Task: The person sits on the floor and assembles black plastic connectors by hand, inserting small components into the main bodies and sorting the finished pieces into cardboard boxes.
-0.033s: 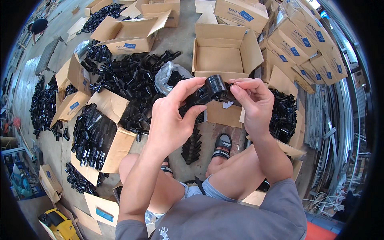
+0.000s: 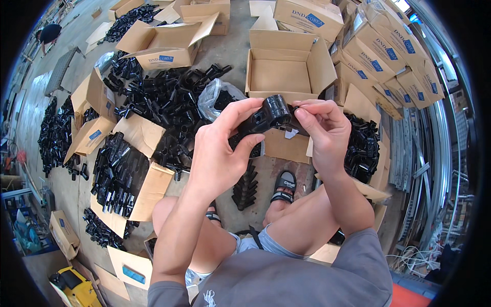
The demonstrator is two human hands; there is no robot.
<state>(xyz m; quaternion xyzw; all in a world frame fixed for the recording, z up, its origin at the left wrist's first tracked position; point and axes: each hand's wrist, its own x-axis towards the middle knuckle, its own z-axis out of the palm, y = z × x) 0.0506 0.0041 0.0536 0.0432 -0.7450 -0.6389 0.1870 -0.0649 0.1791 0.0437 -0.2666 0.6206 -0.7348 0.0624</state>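
My left hand [image 2: 221, 149] is closed round a glossy black pipe fitting [image 2: 276, 111], thumb below and fingers above. The fitting is tilted, its round end up and toward the right. Close beside that end, my right hand [image 2: 326, 125] pinches a small black piece [image 2: 295, 108] between thumb and fingertips. The piece is mostly hidden, so its kind and whether it touches the fitting cannot be made out. Below the hands, a row of black ribbed parts [image 2: 245, 188] lies on the floor between my feet.
An open cardboard box [image 2: 281, 71] stands ahead, beside a clear plastic bag [image 2: 212, 100]. Heaps of black fittings [image 2: 166, 100] spread to the left; more fill a box [image 2: 364, 148] at the right. Stacked cartons [image 2: 383, 51] and metal lengths [image 2: 424, 169] line the right. Far left, a person [image 2: 50, 34] bends down.
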